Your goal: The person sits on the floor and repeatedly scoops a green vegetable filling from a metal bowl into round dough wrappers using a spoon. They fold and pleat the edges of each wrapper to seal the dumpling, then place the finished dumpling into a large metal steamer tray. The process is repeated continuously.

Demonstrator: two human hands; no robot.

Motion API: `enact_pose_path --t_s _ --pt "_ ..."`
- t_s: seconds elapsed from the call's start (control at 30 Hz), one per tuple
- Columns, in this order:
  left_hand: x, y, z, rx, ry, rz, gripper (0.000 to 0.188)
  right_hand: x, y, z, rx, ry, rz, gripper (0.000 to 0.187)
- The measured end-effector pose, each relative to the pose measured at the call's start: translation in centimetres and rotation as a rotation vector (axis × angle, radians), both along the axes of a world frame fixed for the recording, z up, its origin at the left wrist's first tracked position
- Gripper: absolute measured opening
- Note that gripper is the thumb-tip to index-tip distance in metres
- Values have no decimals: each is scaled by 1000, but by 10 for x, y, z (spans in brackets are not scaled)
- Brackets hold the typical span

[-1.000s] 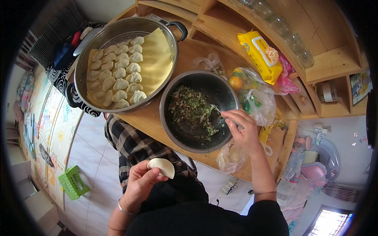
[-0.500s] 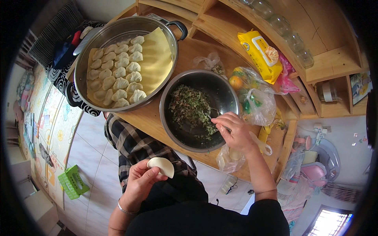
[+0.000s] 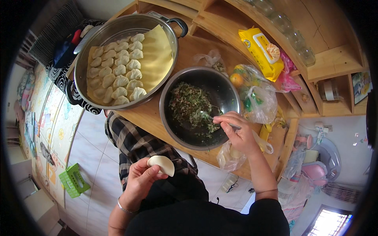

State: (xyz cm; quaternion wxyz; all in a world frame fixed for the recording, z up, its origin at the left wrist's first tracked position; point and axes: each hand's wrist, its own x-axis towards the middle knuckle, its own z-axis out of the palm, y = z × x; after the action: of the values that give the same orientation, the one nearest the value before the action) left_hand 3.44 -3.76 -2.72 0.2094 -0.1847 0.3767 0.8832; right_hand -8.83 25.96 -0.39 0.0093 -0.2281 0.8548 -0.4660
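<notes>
My left hand is closed, pinching a round, pale dumpling wrapper between thumb and fingers above my lap. My right hand grips a metal spoon over the right side of a steel bowl. The spoon's head touches the chopped green and brown filling, which partly hides it. Up and to the left, a large steel steamer pot holds rows of folded dumplings on a yellowish liner.
The wooden table also bears a yellow wipes pack, a clear bag of fruit, a small plastic bag and bananas. Wooden shelves rise behind. A green stool stands on the floor at left.
My right hand has shifted slightly right and down, tilting the spoon so its handle end now shows beyond my fingers. My left hand holds the wrapper almost unmoved.
</notes>
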Motion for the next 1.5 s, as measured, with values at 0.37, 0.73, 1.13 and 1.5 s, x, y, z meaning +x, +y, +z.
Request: enact_pose_path --t_s 0.37,0.73,1.13,1.5 --pt "0 0 3 -3 -21 2 20 8 -8 -7 205 55 156 17" --pt "1 -2 0 5 -10 -17 20 4 -3 3 167 13 147 18" --pt "-2 2 7 -48 -25 -25 26 10 -8 -2 149 -189 126 15" --pt "-14 6 8 -68 -27 16 24 13 -1 3 -314 -798 -104 26"
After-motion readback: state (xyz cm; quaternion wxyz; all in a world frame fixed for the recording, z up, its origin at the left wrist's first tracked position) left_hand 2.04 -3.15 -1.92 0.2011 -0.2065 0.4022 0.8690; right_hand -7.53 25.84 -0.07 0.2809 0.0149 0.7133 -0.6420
